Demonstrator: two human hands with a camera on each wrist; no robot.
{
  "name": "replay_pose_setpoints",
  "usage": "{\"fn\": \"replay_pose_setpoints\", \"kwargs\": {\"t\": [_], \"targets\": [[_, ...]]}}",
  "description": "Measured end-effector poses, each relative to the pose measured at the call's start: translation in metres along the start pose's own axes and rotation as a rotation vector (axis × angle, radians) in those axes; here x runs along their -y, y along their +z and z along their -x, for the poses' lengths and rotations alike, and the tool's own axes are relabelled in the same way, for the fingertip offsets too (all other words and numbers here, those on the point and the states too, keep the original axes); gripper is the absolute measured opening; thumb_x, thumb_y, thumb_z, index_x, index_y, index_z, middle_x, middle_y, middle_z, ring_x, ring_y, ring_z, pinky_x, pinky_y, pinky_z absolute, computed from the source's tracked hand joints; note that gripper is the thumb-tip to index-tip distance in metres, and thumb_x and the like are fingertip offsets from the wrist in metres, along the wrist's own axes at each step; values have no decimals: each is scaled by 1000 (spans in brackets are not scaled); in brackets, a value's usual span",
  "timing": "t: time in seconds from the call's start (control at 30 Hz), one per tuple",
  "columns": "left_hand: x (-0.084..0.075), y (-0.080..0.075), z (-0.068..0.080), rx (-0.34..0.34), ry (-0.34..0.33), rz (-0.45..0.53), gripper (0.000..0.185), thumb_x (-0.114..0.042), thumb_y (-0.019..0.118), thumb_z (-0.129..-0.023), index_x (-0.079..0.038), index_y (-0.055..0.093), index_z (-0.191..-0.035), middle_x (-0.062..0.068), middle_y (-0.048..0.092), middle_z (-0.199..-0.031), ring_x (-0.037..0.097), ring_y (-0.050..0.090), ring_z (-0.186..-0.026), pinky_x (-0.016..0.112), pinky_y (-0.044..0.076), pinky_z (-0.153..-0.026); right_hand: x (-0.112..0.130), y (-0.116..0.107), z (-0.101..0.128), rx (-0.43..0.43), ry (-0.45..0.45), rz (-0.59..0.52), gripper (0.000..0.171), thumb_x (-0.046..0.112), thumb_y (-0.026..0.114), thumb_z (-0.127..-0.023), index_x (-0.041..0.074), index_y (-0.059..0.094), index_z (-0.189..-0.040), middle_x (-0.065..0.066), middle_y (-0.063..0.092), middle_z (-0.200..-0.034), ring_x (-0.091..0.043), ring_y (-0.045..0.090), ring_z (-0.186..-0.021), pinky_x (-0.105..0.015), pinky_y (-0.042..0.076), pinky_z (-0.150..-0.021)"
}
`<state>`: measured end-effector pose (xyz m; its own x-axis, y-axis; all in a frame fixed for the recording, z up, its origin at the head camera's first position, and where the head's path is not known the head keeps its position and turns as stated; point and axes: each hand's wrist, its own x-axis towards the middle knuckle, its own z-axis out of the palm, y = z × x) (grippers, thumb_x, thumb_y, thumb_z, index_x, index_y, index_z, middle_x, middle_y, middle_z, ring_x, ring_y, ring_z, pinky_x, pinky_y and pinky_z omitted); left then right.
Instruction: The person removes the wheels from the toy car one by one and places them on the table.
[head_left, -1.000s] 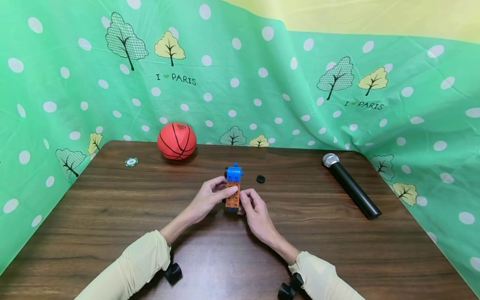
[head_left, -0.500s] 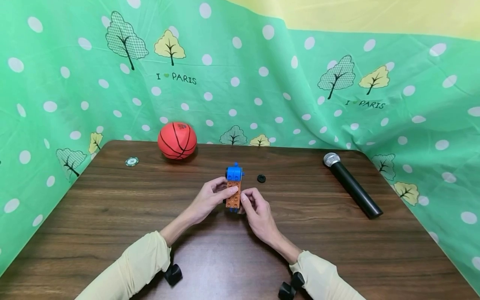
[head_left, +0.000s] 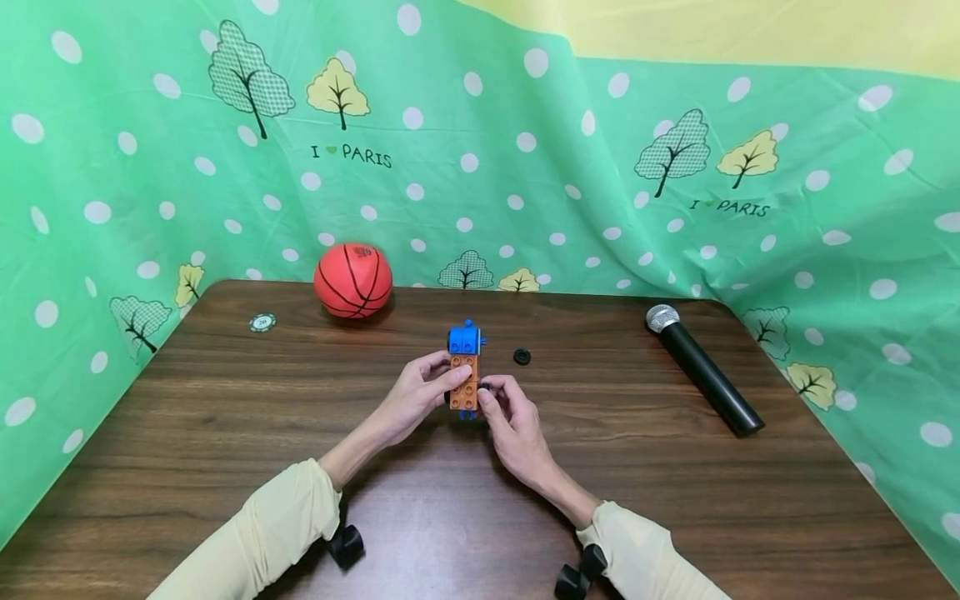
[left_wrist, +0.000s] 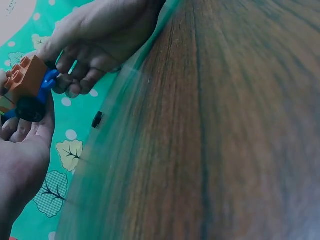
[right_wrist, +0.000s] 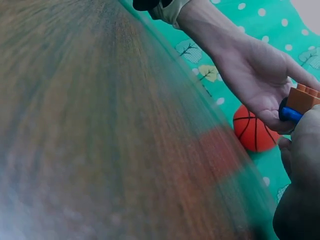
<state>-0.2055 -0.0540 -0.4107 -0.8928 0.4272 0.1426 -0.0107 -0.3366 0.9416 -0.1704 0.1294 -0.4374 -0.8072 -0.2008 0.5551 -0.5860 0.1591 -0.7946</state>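
My left hand (head_left: 405, 406) holds a toy car of building blocks between thumb and fingers, its orange block (head_left: 464, 396) studded on top and its blue block (head_left: 465, 340) at the far end. On the car's left side sits a black wheel (left_wrist: 30, 109), clear in the left wrist view. At the car's right side my right hand (head_left: 521, 433) pinches a small black wheel (head_left: 484, 386), mostly hidden by the fingertips, right against the near end. A bare blue axle stub (head_left: 483, 341) juts from the far right side. Another black wheel (head_left: 521, 357) lies on the table beyond the right hand.
A red toy basketball (head_left: 353, 281) and a poker chip (head_left: 262, 322) are at the back left of the wooden table (head_left: 225, 400). To the right lies a black microphone (head_left: 703, 371). A green dotted curtain (head_left: 420, 158) hangs behind.
Both hands stay close together. The toy car has shifted slightly away from me and to the left. The right fingertips have come up along its side, and a dark wheel edge now shows there.
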Motion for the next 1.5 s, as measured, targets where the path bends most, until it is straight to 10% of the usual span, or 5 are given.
{"fn": "replay_pose_setpoints", "kwargs": {"t": [0.43, 1.17, 1.5], "targets": [[-1, 4, 3, -36, 50, -173, 27, -8, 67, -99, 12, 64, -116, 8, 72, -100, 15, 67, -92, 29, 57, -83, -10, -10, -6, -4, -315, 283, 11, -6, 60, -97, -1, 61, -106, -2, 66, -79, -10, 60, -68, -21, 49, -58], [-6, -1, 4, -42, 81, -260, 27, -10, 69, -99, 9, 65, -118, 12, 71, -106, 19, 70, -98, 33, 57, -88, -12, -12, -7, 26, -299, 300, 16, -5, 61, -98, 1, 64, -113, -7, 69, -97, -15, 64, -82, -31, 55, -68], [0, -1, 3, -65, 70, -264, 27, -11, 70, -99, 9, 66, -116, 10, 71, -103, 17, 69, -97, 30, 56, -88, -1, -9, -6, 12, 10, 105, 20, 0, 51, -106, 0, 64, -122, -9, 64, -94, -23, 63, -82, -33, 55, -73]]}}
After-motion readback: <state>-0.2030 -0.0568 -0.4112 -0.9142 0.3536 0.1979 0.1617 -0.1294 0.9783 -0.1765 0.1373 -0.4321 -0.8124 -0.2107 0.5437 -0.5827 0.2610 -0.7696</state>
